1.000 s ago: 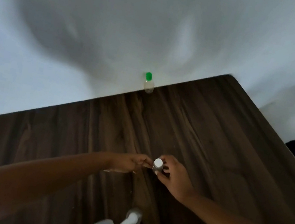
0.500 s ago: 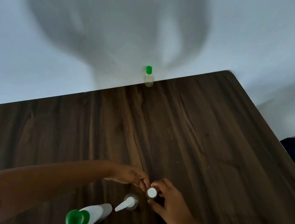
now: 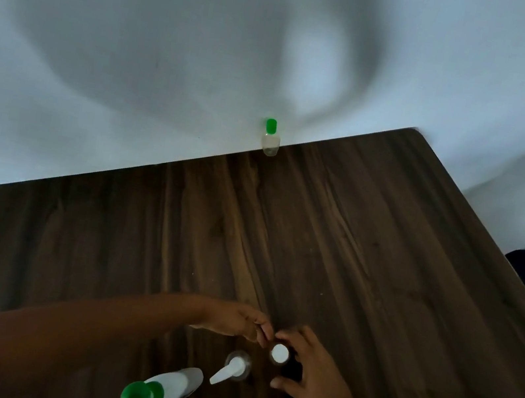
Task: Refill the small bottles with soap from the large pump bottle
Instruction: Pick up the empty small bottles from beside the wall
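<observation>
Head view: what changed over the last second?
Both hands brought the white-capped small bottle toward the person, beside the white-nozzle bottle. Right hand stays cupped round it; left hand fingertips stay beside its cap. Green-capped bottle unmoved at the far edge of the table.

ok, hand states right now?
Left hand: fingers bunched beside the white-capped small bottle; grip cannot be told.
Right hand: holding that bottle.

The far bottle [image 3: 270, 141] stands at the table [image 3: 384, 254] edge by the wall [image 3: 142, 39], the near bottle [image 3: 279, 353] up front, right of the large pump bottle [image 3: 173, 389].
</observation>
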